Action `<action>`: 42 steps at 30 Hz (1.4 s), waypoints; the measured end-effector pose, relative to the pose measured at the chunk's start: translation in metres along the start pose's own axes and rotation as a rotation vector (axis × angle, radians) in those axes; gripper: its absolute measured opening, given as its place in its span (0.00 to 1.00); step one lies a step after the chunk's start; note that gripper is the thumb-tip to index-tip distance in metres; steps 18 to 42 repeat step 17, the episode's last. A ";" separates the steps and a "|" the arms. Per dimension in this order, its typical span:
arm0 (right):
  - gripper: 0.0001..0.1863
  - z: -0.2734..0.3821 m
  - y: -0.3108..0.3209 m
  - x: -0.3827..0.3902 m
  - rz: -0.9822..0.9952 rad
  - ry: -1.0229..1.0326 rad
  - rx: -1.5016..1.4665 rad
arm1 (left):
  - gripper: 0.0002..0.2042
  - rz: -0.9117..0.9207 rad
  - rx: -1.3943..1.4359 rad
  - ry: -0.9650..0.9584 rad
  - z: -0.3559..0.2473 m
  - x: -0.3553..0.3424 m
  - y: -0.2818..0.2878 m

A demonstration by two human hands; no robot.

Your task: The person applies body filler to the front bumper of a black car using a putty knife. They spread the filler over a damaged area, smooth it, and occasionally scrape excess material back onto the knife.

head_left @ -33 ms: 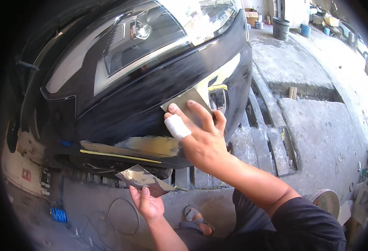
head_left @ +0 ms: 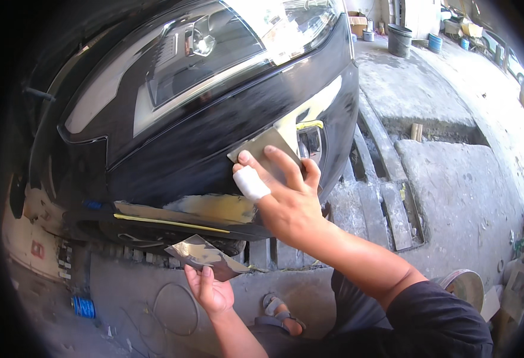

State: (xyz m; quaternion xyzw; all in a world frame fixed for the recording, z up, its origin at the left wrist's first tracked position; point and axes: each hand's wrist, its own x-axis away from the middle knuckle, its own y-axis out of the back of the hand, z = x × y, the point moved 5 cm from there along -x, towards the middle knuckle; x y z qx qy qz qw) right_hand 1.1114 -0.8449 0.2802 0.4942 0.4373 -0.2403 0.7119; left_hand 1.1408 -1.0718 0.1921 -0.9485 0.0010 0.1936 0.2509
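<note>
My right hand [head_left: 290, 209], with a white wrap round one finger, presses a flat grey putty spreader [head_left: 258, 143] against the black car bumper [head_left: 184, 161]. Its fingers lie across the spreader. Just above and to the right is a pale yellow putty patch [head_left: 315, 104]; a lamp opening edged with yellow tape [head_left: 311, 125] sits beside it. Lower down, my left hand [head_left: 213, 293] pinches the near edge of a thin dark plate [head_left: 205, 255] smeared with beige putty. A tan, sanded-looking patch [head_left: 217, 207] runs along the bumper's lower part, above a yellow tape strip [head_left: 172, 223].
The headlight [head_left: 208, 53] is above the bumper. Concrete floor with slotted gaps [head_left: 393, 209] lies to the right. A dark bucket [head_left: 399, 42] stands farther back, and an open pail [head_left: 463, 287] is near my right arm. A blue can [head_left: 83, 306] lies at lower left beside a hose [head_left: 178, 307].
My right hand and the spreader have shifted very slightly left along the bumper. The left hand and its plate have stayed in place.
</note>
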 end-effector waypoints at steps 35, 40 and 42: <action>0.29 0.002 0.004 0.003 -0.093 -0.047 -0.038 | 0.22 0.000 -0.031 -0.026 0.002 -0.002 0.004; 0.29 0.002 0.004 0.003 -0.093 -0.047 -0.038 | 0.22 0.000 -0.031 -0.026 0.002 -0.002 0.004; 0.29 0.002 0.004 0.003 -0.093 -0.047 -0.038 | 0.22 0.000 -0.031 -0.026 0.002 -0.002 0.004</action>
